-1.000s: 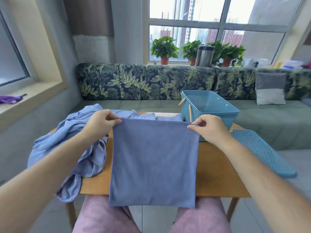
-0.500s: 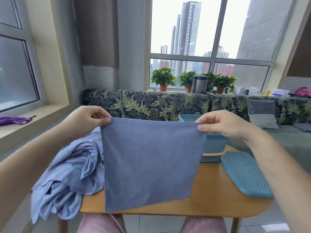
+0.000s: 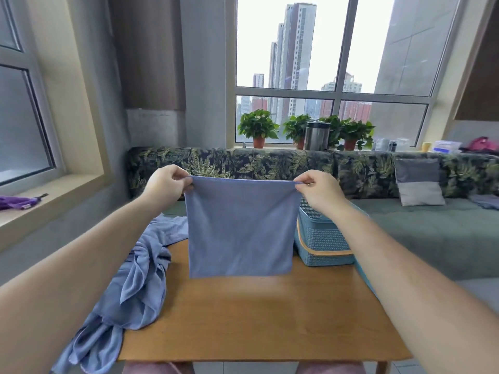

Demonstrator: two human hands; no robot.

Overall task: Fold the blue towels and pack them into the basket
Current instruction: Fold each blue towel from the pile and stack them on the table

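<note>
A blue towel (image 3: 240,230) hangs flat in the air above the wooden table (image 3: 256,317), its lower edge just over the tabletop. My left hand (image 3: 164,186) pinches its top left corner and my right hand (image 3: 320,190) pinches its top right corner. A heap of crumpled blue towels (image 3: 129,287) lies on the table's left side and droops over the edge. The teal basket (image 3: 321,238) stands at the table's right rear, partly hidden by the hanging towel and my right arm.
The basket's teal lid (image 3: 363,273) shows as a sliver behind my right forearm. A leaf-patterned sofa (image 3: 270,163) with a grey cushion (image 3: 418,182) runs behind the table. Potted plants (image 3: 258,128) and a metal canister (image 3: 316,136) stand on the windowsill.
Both hands have lifted the towel off the table and held it farther forward, so it now hangs clear. My view has tilted upward.
</note>
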